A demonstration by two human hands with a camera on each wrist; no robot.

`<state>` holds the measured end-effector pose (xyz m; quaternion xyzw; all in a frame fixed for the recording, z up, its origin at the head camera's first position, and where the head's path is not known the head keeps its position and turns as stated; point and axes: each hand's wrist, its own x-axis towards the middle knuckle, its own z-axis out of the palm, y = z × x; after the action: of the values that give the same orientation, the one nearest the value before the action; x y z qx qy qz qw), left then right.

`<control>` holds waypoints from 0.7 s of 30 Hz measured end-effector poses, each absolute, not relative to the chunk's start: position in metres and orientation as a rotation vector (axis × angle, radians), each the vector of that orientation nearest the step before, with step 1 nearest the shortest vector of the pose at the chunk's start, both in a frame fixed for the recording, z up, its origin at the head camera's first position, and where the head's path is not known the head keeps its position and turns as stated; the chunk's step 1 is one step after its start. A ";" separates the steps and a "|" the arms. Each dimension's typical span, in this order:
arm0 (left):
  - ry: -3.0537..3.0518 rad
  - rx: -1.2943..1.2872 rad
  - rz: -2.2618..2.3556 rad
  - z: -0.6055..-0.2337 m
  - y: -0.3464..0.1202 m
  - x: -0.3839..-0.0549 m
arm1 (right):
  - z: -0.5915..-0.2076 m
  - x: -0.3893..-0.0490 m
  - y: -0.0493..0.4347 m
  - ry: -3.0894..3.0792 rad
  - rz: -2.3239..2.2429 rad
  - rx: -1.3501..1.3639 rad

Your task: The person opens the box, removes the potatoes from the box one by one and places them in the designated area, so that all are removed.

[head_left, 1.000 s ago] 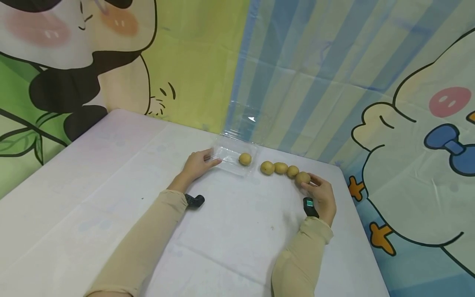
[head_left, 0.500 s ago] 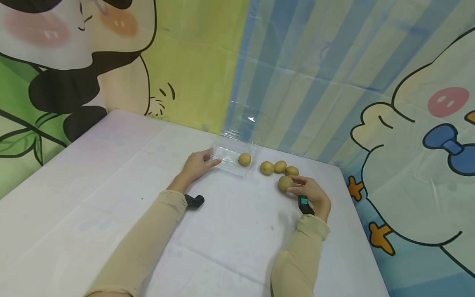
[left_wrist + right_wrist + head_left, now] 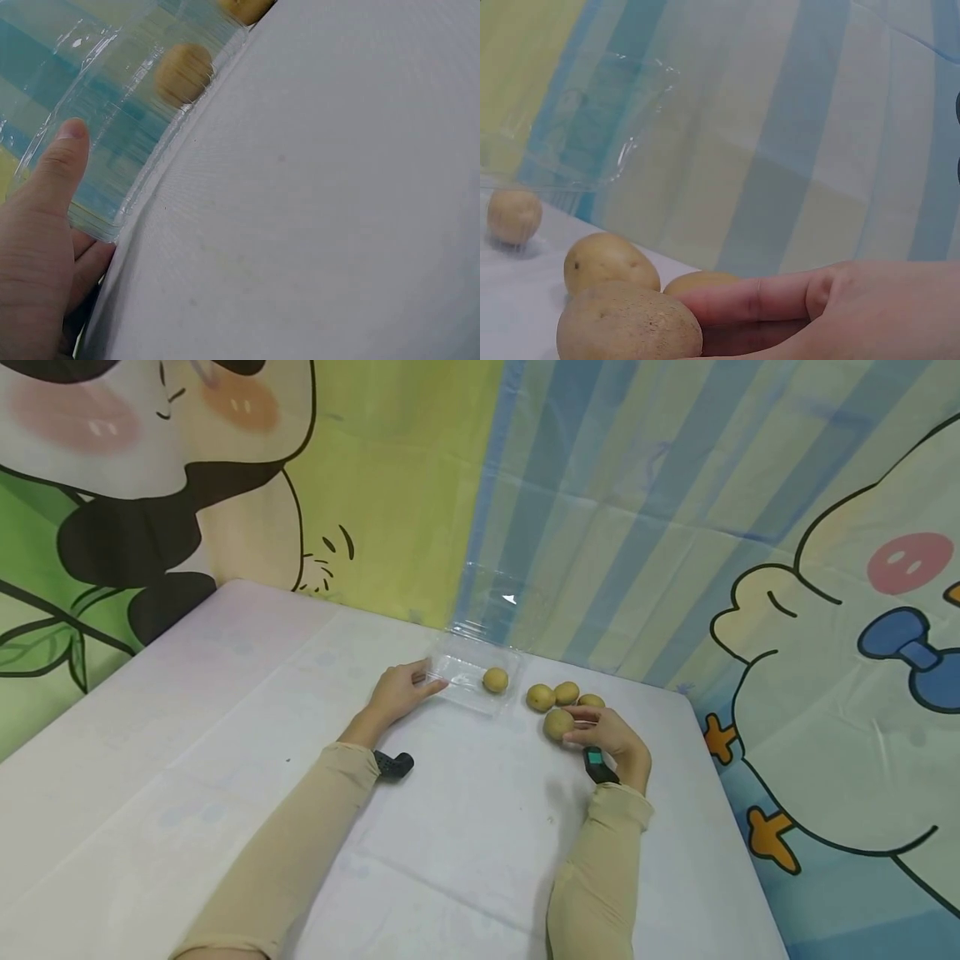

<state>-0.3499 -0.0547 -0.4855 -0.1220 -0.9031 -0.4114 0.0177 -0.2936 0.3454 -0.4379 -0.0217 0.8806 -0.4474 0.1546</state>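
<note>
A clear plastic clamshell box (image 3: 459, 683) stands on the table with its lid (image 3: 491, 602) raised at the back. Inside its right end lies one potato (image 3: 495, 680). My left hand (image 3: 401, 695) grips the box by its left end; in the left wrist view the thumb (image 3: 67, 150) lies over the wall and fingers are below. My right hand (image 3: 609, 732) pinches another potato (image 3: 558, 725) between thumb and fingers, close in front of the loose ones. In the right wrist view this held potato (image 3: 630, 324) has rough, brownish skin.
Several loose potatoes, among them one at the left (image 3: 540, 697), one behind (image 3: 567, 693) and one partly hidden by my right hand (image 3: 592, 701), lie right of the box. A patterned cloth backdrop (image 3: 600, 527) rises behind the white table (image 3: 450, 827).
My right hand has carried the potato leftward from the right end of the row to the front of the others. Two loose potatoes shifted slightly. My left hand has stayed on the box.
</note>
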 end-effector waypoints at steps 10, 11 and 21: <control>-2.814 -0.368 -1.257 -0.483 -0.055 -0.349 | -0.437 -0.297 0.340 2.517 -1.291 -0.095; -2.816 -0.370 -1.253 -0.483 -0.055 -0.349 | -0.437 -0.298 0.340 2.517 -1.290 -0.090; -2.817 -0.373 -1.278 -0.482 -0.055 -0.348 | -0.433 -0.297 0.337 2.520 -1.259 -0.073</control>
<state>-0.3482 -0.0545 -0.4821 -0.1196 -0.9040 -0.4102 0.0129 -0.2975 0.3374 -0.4333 -0.0256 0.8826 -0.4410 0.1611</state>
